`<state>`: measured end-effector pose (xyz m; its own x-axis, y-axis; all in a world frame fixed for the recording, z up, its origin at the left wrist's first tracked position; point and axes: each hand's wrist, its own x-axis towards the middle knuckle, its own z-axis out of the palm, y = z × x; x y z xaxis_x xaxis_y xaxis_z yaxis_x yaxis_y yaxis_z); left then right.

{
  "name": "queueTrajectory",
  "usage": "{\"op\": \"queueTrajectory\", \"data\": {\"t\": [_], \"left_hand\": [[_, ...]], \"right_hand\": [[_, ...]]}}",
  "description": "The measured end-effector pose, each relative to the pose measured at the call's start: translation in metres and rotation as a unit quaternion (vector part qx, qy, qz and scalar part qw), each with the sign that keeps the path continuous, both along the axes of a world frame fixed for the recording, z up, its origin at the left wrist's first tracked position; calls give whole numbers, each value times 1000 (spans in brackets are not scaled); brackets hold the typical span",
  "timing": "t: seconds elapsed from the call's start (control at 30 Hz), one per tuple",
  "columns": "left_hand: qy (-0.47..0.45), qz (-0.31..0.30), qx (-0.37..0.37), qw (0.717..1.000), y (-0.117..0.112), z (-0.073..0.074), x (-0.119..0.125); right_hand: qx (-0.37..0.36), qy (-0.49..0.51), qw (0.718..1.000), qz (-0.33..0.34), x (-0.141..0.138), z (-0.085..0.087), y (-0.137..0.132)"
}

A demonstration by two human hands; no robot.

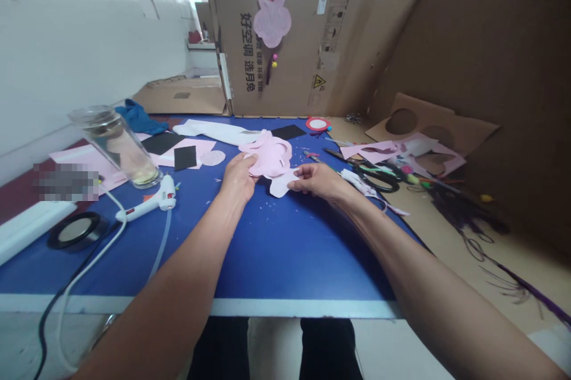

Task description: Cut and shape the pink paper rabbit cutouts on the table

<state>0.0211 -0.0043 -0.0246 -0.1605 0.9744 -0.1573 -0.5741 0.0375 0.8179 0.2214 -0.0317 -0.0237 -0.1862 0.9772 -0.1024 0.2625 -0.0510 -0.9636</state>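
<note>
A pale pink foam cut-out (270, 157), made of rounded petal-like layers, lies on the blue table (285, 255) between my hands. My left hand (238, 178) grips its left edge, thumb on top and fingers curled under. My right hand (314, 179) pinches the lower right flap of the same piece between thumb and fingers. Both forearms reach in from the near edge.
A white glue gun (149, 204) with its cable and a glass jar (116, 145) stand to the left, near a black tape roll (75, 230). Black-handled scissors (379, 178), pink scraps and cardboard lie right. A cardboard box (312, 29) with a pink rabbit shape stands behind.
</note>
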Motion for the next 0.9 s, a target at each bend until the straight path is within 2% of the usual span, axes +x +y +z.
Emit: {"op": "queueTrajectory", "data": {"t": [0.17,0.37,0.53,0.63,0.73,0.9], "left_hand": [[-24,72,-6,997,6,4,-14],[-48,110,6,993,10,6,-21],[-40,81,-3,996,7,5,-14],[-19,58,6,998,4,3,-9],[9,34,24,999,1,2,-7],[47,-6,42,998,-1,-2,-3]], "right_hand": [[18,-5,999,-32,9,10,-2],[15,42,998,-42,20,10,2],[-34,143,988,-40,25,19,-1],[-60,188,980,-1,25,25,-4],[-66,208,975,33,26,26,-6],[-65,211,974,50,27,24,-5]]}}
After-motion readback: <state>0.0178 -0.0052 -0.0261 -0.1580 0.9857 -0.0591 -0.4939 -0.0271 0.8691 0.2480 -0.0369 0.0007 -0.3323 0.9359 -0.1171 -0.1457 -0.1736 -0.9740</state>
